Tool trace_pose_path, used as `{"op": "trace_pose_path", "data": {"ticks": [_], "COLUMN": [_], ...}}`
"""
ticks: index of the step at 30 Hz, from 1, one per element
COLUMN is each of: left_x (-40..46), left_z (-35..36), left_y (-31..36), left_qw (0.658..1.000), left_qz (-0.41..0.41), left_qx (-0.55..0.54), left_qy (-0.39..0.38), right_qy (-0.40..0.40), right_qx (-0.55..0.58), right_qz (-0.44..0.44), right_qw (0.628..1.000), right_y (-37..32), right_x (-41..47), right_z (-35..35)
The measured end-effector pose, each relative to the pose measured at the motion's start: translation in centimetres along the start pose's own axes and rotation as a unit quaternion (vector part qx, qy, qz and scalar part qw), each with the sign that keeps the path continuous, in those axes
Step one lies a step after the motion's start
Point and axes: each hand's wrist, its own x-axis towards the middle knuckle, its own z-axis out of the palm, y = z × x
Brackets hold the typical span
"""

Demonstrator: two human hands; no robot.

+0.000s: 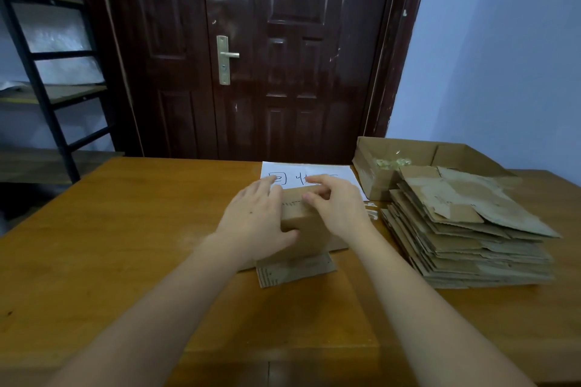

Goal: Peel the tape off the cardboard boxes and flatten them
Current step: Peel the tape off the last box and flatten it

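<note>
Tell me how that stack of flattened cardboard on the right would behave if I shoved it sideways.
The stack of flattened cardboard would probably shear rather than slide as one block: its sheets already lie fanned and misaligned. The top sheet looks loose and light, so it would likely slip off first. Each sheet seems fairly stiff, though creased flaps may bend.

Brown cardboard box (309, 229) — upright, near flap (295, 272) open — mid-table
</note>
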Motion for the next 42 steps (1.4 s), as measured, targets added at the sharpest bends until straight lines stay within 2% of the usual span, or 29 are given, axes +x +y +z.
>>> {"op": "trace_pose_path", "data": {"ticks": [1, 4, 12, 15, 20, 23, 26, 28, 34, 42], "left_x": [0.2, 0.8, 0.8, 0.9, 1.1, 1.2, 1.3, 1.3, 0.7, 0.7], "left_z": [0.1, 0.9, 1.5, 1.5, 1.6, 1.7, 1.9, 1.9, 1.8, 2.3], "left_y": [0.6, 1.8, 1.5, 1.5, 1.6, 1.7, 2.0, 2.2, 2.3, 2.0], "left_qw": [1.0, 0.999, 0.998, 0.998, 0.998, 0.998, 0.997, 0.996, 0.995, 0.996], "left_qz": [0.012, 0.023, 0.037, 0.037, 0.028, 0.023, 0.018, 0.016, 0.008, 0.013], "left_qx": [0.01, 0.028, 0.051, 0.05, 0.057, 0.066, 0.073, 0.082, 0.095, 0.081], "left_qy": [-0.002, -0.031, -0.017, -0.011, -0.001, -0.001, -0.003, -0.004, 0.005, 0.022], "right_qy": [0.015, 0.018, 0.074, 0.105, 0.104, 0.055, -0.012, 0.004, 0.028, 0.058], "right_qx": [0.021, -0.024, -0.107, -0.075, -0.078, -0.042, -0.156, -0.22, -0.287, -0.134], "right_qz": [0.025, 0.078, 0.076, 0.092, 0.026, 0.049, 0.068, 0.065, 0.023, 0.115], "right_qw": [0.999, 0.996, 0.989, 0.987, 0.991, 0.996, 0.985, 0.973, 0.957, 0.983], "right_y": [0.0, 0.1, 0.3, 0.8, 1.2, 1.4, 0.7, 0.1, -1.0, 1.2], "right_x": [0.1, 0.3, 0.5, 0.9, 1.0, 0.9, 1.1, 1.0, 0.8, 1.7], "right_z": [0.0, 0.0, 0.4, -0.4, -0.3, -0.6, -0.5, 0.2, 0.4, 0.3]}}
